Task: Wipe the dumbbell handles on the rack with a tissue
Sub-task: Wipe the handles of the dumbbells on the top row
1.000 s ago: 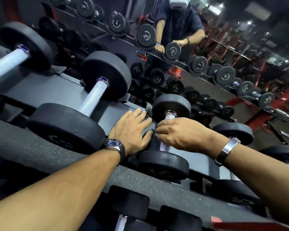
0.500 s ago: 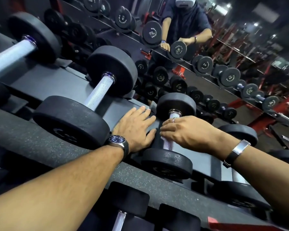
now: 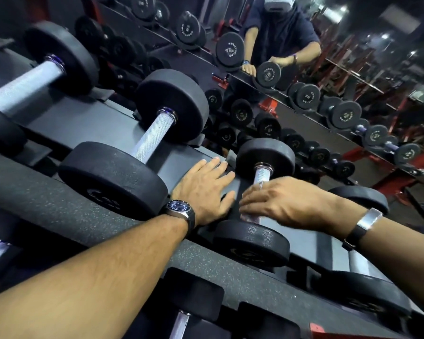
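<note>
A small black dumbbell lies on the rack's top shelf (image 3: 96, 123), and its knurled steel handle (image 3: 262, 173) shows just below the far head. My right hand (image 3: 282, 201) lies across the near part of that handle, fingers curled down over it. A pale strip shows under the fingertips; I cannot tell whether it is tissue or bare handle. My left hand (image 3: 206, 189) rests flat on the shelf just left of this dumbbell, fingers straight, holding nothing.
A larger dumbbell (image 3: 154, 133) sits just left of my left hand, with another (image 3: 22, 86) further left. The rack's speckled front rail (image 3: 59, 204) runs below my arms. More dumbbells (image 3: 181, 321) lie on the lower tier. A mirror (image 3: 353, 69) stands behind the rack.
My right hand has slid along the handle toward the near head, baring more steel by the far head. My left hand has stayed flat on the shelf.
</note>
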{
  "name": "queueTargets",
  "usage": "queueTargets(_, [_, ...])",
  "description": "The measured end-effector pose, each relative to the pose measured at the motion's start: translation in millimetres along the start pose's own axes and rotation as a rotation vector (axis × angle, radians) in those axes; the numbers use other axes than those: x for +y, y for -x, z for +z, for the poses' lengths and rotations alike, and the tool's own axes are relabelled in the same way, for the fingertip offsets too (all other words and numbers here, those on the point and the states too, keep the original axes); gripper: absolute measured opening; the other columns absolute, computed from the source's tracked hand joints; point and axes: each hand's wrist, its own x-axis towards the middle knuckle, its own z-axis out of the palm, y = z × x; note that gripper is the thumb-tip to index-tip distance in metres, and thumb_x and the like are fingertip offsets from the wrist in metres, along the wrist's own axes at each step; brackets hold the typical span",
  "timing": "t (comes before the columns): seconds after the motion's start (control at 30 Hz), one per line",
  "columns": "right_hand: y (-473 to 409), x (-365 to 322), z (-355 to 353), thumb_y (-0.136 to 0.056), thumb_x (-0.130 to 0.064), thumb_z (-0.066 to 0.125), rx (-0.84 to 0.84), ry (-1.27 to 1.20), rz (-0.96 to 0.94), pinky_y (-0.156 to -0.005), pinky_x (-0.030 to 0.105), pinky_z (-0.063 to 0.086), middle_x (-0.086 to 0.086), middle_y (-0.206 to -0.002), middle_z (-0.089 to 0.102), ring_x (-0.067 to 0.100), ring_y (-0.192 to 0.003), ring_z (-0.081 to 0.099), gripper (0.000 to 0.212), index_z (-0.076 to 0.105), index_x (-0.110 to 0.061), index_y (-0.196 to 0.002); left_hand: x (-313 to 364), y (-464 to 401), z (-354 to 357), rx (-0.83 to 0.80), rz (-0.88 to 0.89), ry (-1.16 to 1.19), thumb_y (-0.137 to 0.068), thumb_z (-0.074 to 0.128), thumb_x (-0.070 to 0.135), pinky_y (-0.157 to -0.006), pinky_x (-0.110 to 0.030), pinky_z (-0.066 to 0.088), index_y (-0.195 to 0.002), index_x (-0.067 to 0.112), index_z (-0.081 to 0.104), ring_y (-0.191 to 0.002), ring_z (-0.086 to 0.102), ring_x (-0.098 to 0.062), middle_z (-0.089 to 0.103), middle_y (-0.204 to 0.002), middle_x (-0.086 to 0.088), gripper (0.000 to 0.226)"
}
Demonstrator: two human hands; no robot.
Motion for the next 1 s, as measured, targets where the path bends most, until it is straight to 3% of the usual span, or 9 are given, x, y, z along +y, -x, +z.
queueTargets(0.1, [-4, 17, 2, -0.098, -0.021, 0.031, 0.103, 0.148, 0.171, -0.081, 0.039, 0.056, 0.004, -0.102, 0.072, 0.028, -0.102, 0.065, 0.041, 0.071, -0.01, -0.098, 1, 0, 0, 0.01, -0.007, 0.005, -0.088, 0.045, 0.048, -0.112, -0.043, 0.032, -0.124, 0.018, 0.065, -0.133, 0.048, -0.027, 0.061, -0.135, -0.009, 0.051])
queueTargets(0.23, [-14, 14, 5, -0.093, -0.017, 0.033, -0.001, 0.205, 0.237, -0.08, 0.04, 0.052, -0.001, -0.09, 0.065, 0.027, -0.099, 0.061, 0.032, 0.064, -0.015, -0.086, 1, 0, 1, 0.007, -0.012, 0.016, -0.09, 0.042, 0.049, -0.115, -0.044, 0.031, -0.128, 0.019, 0.063, -0.137, 0.044, -0.027, 0.058, -0.139, -0.008, 0.053])
queueTargets(0.37, [-10, 6, 2, -0.092, -0.024, 0.022, -0.077, 0.082, 0.139, -0.087, 0.036, 0.051, -0.008, -0.11, 0.065, 0.018, -0.115, 0.055, 0.045, 0.065, -0.025, -0.104, -1, 0, 1, -0.028, -0.012, 0.012, -0.092, 0.035, 0.05, -0.116, -0.044, 0.03, -0.133, 0.018, 0.06, -0.139, 0.042, -0.027, 0.055, -0.143, -0.009, 0.057])
queueTargets(0.53, [10, -12, -7, -0.074, -0.004, 0.046, 0.223, -0.143, 0.238, -0.07, 0.037, 0.053, -0.008, -0.085, 0.068, 0.018, -0.086, 0.062, 0.033, 0.07, -0.024, -0.086, 0, 1, -2, -0.056, -0.016, 0.023, -0.092, 0.036, 0.048, -0.115, -0.046, 0.032, -0.133, 0.017, 0.061, -0.138, 0.044, -0.027, 0.056, -0.141, -0.01, 0.057])
queueTargets(0.63, [19, -25, -4, -0.065, -0.003, 0.048, 0.581, -0.643, 0.718, -0.067, 0.033, 0.053, 0.0, -0.075, 0.072, 0.017, -0.073, 0.066, 0.034, 0.074, -0.022, -0.074, 1, 0, -4, -0.03, -0.016, 0.018, -0.088, 0.04, 0.046, -0.109, -0.045, 0.037, -0.125, 0.015, 0.066, -0.129, 0.051, -0.029, 0.062, -0.132, -0.011, 0.055])
queueTargets(0.73, [26, -39, 1, -0.074, 0.004, 0.049, 0.83, -1.325, 1.165, -0.063, 0.034, 0.059, 0.013, -0.08, 0.068, 0.023, -0.075, 0.061, 0.03, 0.072, -0.017, -0.073, 6, -2, -9, -0.056, -0.004, 0.003, -0.087, 0.037, 0.047, -0.107, -0.043, 0.035, -0.123, 0.014, 0.068, -0.125, 0.052, -0.029, 0.064, -0.128, -0.011, 0.058])
queueTargets(0.83, [29, -54, 2, -0.081, 0.016, 0.038, 1.014, -1.817, 1.311, -0.065, 0.032, 0.061, 0.012, -0.091, 0.062, 0.023, -0.079, 0.058, 0.041, 0.07, -0.01, -0.086, 6, -3, -10, -0.16, -0.02, -0.006, -0.092, 0.025, 0.049, -0.117, -0.046, 0.026, -0.141, 0.018, 0.054, -0.141, 0.036, -0.028, 0.049, -0.148, -0.009, 0.064])
queueTargets(0.93, [32, -63, 7, -0.085, 0.013, 0.037, 1.247, -2.086, 1.364, -0.061, 0.032, 0.062, 0.014, -0.094, 0.063, 0.025, -0.077, 0.059, 0.037, 0.068, -0.005, -0.094, 10, -6, -13, -0.245, -0.027, -0.018, -0.102, 0.03, 0.044, -0.121, -0.044, 0.015, -0.152, 0.022, 0.034, -0.149, 0.018, -0.023, 0.029, -0.16, -0.004, 0.055])
queueTargets(1.0, [35, -68, 10, -0.088, 0.007, 0.042, 1.355, -2.198, 1.353, -0.062, 0.033, 0.062, 0.019, -0.103, 0.063, 0.028, -0.084, 0.062, 0.031, 0.067, 0.001, -0.105, 15, -8, -21, -0.24, -0.026, 0.011, -0.103, 0.032, 0.041, -0.118, -0.043, 0.021, -0.151, 0.022, 0.034, -0.147, 0.022, -0.022, 0.03, -0.159, -0.003, 0.052])
